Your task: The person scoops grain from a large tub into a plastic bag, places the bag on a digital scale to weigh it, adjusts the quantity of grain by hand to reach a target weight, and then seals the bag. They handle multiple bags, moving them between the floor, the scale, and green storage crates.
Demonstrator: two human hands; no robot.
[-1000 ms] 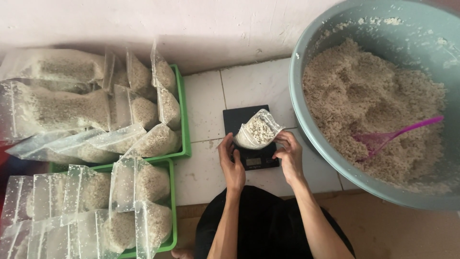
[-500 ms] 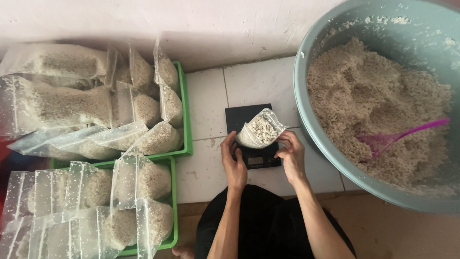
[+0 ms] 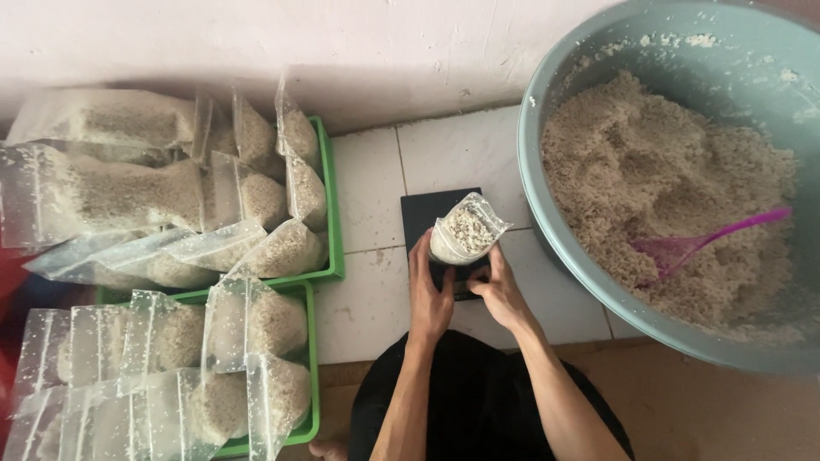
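Fingers (image 3: 424,256) of my left hand (image 3: 430,294) curl up along the near side of a small clear bag (image 3: 465,232) of pale grain, closed lightly against its plastic; the right hand (image 3: 498,290) meets the bag from the other side, its fingertips bent in at the bag's lower edge. Both hands are thus closed on the one bag, neither spread wide.

The bag stands nearly upright, mouth tilted away from me and to the right, on a flat black scale (image 3: 431,218). The scale lies on the white tiled floor (image 3: 376,196), just in front of my knees, and the hands cover its near edge, so I cannot tell what its display shows.

To the right, just beside the scale, stands a large grey-green basin (image 3: 547,205) heaped with the same pale grain. A purple scoop (image 3: 683,248) lies in the grain, its handle pointing to the upper right.

To the left, two green trays (image 3: 329,213) sit one behind the other against the wall, each piled with filled clear bags (image 3: 256,196); most of these lie flat or lean on one another. The nearer tray (image 3: 309,358) holds its bags lying loosely overlapped, and its corner is near my left forearm but apart from it.
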